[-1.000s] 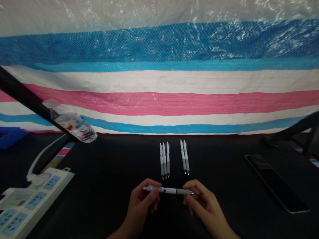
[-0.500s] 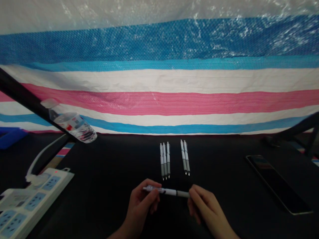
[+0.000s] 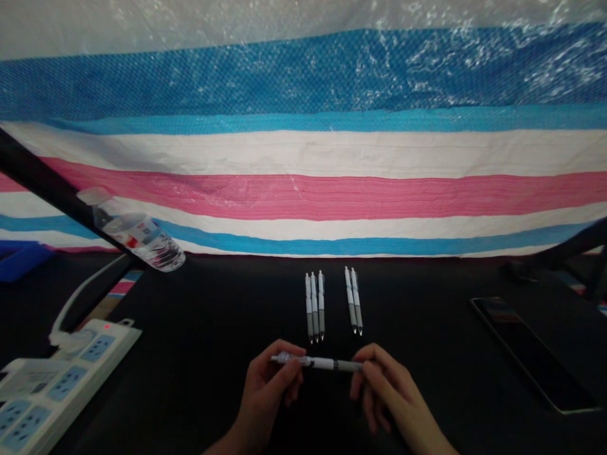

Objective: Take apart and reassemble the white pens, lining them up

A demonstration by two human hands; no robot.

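A white and grey ballpoint pen [image 3: 323, 363] lies level between my two hands above the black table. My left hand [image 3: 272, 382] pinches its clear push-button end between thumb and forefinger. At the grey grip end, the thumb and forefinger of my right hand [image 3: 386, 385] close on the tip, which they hide; its other fingers hang loosely curled. Just beyond the hands, three similar pens [image 3: 315, 309] lie side by side, points toward me. To their right lies a pair of the same pens [image 3: 353, 300].
A white power strip [image 3: 71, 379] with a plugged-in cable is at the left. Behind it, a clear water bottle [image 3: 142, 239] leans near a black bar [image 3: 52, 183]. A dark phone [image 3: 531, 354] lies at the right. A striped plastic sheet [image 3: 303, 151] hangs at the back.
My right hand has shifted its hold at the grip end, its forefinger rising and its lower fingers loosening. My left hand and the pen stay nearly in place.
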